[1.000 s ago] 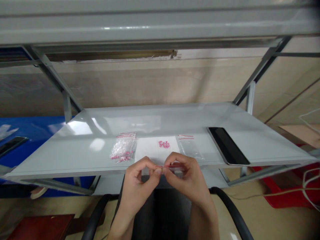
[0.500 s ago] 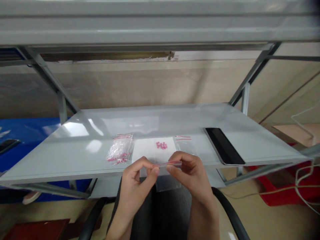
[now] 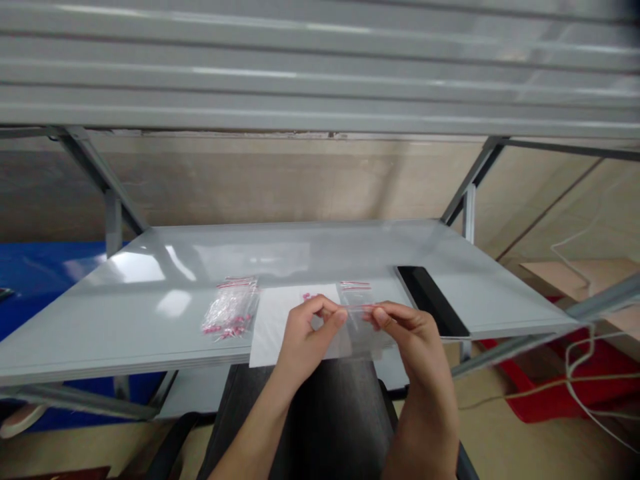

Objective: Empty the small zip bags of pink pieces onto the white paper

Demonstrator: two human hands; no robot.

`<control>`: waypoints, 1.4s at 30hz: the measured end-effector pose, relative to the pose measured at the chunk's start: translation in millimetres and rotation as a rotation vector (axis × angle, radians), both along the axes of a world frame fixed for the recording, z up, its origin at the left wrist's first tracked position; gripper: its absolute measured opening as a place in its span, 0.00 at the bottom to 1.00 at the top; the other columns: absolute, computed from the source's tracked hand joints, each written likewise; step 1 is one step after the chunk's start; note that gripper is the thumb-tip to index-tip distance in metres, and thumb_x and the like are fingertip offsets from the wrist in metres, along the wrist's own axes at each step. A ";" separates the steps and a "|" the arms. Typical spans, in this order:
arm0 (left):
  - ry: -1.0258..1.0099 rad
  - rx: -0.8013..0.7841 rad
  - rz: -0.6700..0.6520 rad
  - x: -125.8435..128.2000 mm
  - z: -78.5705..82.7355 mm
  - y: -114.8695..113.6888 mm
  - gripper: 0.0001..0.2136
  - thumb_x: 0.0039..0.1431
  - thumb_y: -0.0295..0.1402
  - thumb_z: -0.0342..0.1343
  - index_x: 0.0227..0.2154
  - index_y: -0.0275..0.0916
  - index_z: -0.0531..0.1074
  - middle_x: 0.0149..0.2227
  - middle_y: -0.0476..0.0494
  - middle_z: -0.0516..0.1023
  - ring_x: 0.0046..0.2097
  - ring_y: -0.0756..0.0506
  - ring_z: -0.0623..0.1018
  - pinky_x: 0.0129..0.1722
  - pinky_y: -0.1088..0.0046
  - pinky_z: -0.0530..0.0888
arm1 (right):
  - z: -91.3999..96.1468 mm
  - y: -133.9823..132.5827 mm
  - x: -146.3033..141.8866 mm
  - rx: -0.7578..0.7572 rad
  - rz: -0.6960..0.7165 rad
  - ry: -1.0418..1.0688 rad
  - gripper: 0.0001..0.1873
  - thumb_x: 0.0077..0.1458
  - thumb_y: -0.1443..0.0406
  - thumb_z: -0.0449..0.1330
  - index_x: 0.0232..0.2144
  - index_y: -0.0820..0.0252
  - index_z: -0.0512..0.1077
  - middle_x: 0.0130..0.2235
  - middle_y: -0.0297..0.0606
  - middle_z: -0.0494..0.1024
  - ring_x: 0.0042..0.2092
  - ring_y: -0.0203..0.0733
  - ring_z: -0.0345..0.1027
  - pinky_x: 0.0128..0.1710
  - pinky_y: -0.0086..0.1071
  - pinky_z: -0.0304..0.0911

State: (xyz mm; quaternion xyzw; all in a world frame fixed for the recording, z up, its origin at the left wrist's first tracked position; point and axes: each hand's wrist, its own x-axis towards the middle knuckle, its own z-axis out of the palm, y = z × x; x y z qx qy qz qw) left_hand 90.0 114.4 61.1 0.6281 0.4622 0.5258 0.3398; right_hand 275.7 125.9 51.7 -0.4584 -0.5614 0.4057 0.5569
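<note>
Clear zip bag [image 3: 363, 340] is pinched at its red-striped top edge by left hand [image 3: 309, 343] and right hand [image 3: 413, 343], above white paper [image 3: 273, 327].

Left hand [image 3: 306, 340] hides most small pink pieces [image 3: 307, 296] on white paper sheet [image 3: 273, 327]; kind too small to tell. Right hand [image 3: 413, 340] covers part of clear zip bag [image 3: 361, 333].

Our left hand [image 3: 310, 340] and right hand [image 3: 410, 340] face each other just below the middle of the view, each pinching between thumb and fingers. Our thumbs [image 3: 340, 318] point inward, just apart. Our left forearm [image 3: 255, 437] rises bare from 7 o'clock, our right forearm [image 3: 425, 433] from 5 o'clock, both wrists gently bent.
</note>
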 end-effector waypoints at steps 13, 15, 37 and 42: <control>0.290 0.016 0.170 27.3 -3.3 66.8 0.03 0.54 0.31 0.65 0.32 0.39 0.78 0.27 0.48 0.79 0.29 0.46 0.76 0.33 0.71 0.70 | -6.0 64.6 12.1 -0.003 -0.273 -0.388 0.24 0.51 0.53 0.58 0.40 0.68 0.79 0.22 0.38 0.75 0.26 0.44 0.69 0.28 0.35 0.62; 0.326 0.037 0.215 25.0 -1.4 65.1 0.07 0.53 0.30 0.66 0.36 0.38 0.78 0.31 0.47 0.80 0.30 0.46 0.76 0.33 0.71 0.70 | -8.3 66.8 11.0 -0.015 -0.297 -0.447 0.23 0.51 0.55 0.57 0.40 0.67 0.79 0.20 0.36 0.74 0.25 0.45 0.69 0.29 0.36 0.62; 0.499 0.158 0.627 -160.3 -35.7 -53.5 0.11 0.56 0.31 0.58 0.41 0.39 0.79 0.47 0.37 0.81 0.50 0.34 0.78 0.53 0.50 0.72 | -2.6 -23.2 -197.8 0.461 0.441 -0.704 0.23 0.58 0.78 0.51 0.51 0.63 0.75 0.52 0.45 0.79 0.60 0.54 0.61 0.60 0.49 0.58; 0.426 0.138 0.642 -167.2 -44.2 -52.8 0.06 0.58 0.33 0.59 0.35 0.42 0.81 0.41 0.42 0.84 0.45 0.38 0.81 0.50 0.54 0.75 | -8.7 -27.9 -193.1 0.442 0.430 -0.533 0.24 0.57 0.79 0.51 0.50 0.60 0.75 0.53 0.42 0.78 0.59 0.51 0.62 0.61 0.48 0.59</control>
